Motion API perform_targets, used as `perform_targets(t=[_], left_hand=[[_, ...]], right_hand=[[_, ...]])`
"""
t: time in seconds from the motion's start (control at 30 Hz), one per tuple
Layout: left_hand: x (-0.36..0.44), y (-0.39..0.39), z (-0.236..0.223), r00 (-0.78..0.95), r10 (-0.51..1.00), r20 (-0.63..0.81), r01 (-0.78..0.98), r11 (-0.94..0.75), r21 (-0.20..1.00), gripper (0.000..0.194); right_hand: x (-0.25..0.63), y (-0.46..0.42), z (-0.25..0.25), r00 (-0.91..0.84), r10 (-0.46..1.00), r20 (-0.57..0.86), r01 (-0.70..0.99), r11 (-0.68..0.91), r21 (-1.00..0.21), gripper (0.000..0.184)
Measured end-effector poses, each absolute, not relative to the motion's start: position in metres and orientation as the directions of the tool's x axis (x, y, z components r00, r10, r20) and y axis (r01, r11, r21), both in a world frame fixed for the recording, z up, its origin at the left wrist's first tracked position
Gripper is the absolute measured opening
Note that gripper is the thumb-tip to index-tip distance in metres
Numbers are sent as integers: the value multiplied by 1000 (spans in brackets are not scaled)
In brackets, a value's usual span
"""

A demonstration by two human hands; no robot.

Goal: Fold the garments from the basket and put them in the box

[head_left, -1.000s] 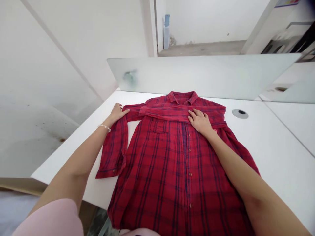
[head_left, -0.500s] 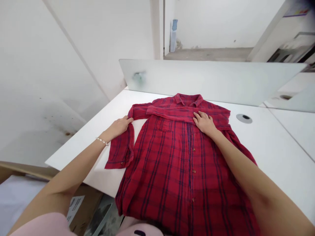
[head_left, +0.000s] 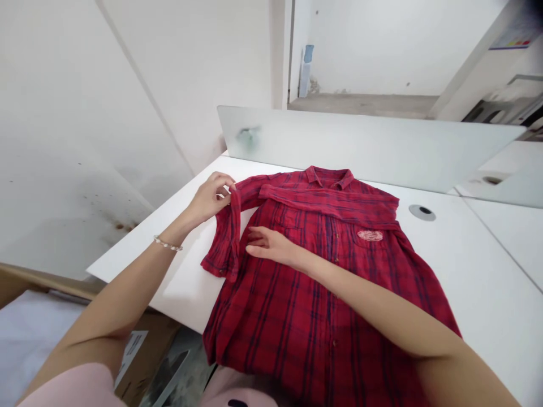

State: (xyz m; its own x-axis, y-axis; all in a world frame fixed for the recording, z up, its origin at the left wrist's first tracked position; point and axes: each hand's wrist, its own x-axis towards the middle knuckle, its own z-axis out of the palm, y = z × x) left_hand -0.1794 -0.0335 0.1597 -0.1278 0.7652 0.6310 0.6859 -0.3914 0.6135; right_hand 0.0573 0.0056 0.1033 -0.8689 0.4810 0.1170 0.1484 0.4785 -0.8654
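Left hand (head_left: pixel 211 198) pinched a red plaid cloth shirt (head_left: pixel 292 294); right hand (head_left: pixel 274 247) gaped. A brown cardboard box (head_left: pixel 156 342) seemingly held white fabric (head_left: pixel 38 322).

Shirt (head_left: pixel 292 299) on desk (head_left: pixel 475 265); partition (head_left: pixel 360 141) behind; box (head_left: pixel 159 336) near left.

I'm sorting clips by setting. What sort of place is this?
Probably an office: a white desk with a round cable hole, a frosted divider along its far edge, and what looks like a water dispenser beyond.
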Motion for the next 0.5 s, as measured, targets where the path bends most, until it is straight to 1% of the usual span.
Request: perform_targets(t=[0.03,0.07,0.13,0.23,0.3,0.4,0.5], left_hand=[[-173,-32,163,-130,758,640,667,-411,622,11],[-167,-30,166,-137,753,643,639,-429,639,11],[-158,-23,171,-162,760,630,549,-461,697,10],[-150,-9,180,-208,780,591,382,-491,783,18],[-148,2,186,-245,764,597,309,-522,795,25],[-148,20,194,-306,713,631,275,-569,775,25],[-146,40,199,-327,673,663,282,-601,748,17]], right_hand=[[49,-2,99,-873,480,83,96,336,-937,88],[42,-9,96,-872,485,61,55,221,-974,90],[34,-18,93,-864,501,50,10,116,-993,80],[34,-23,95,-844,533,57,-25,67,-997,59],[43,-21,101,-825,561,68,-43,57,-997,50],[73,-13,123,-804,591,66,-65,23,-998,42],[119,-1,157,-710,702,61,-99,-14,-995,35]])
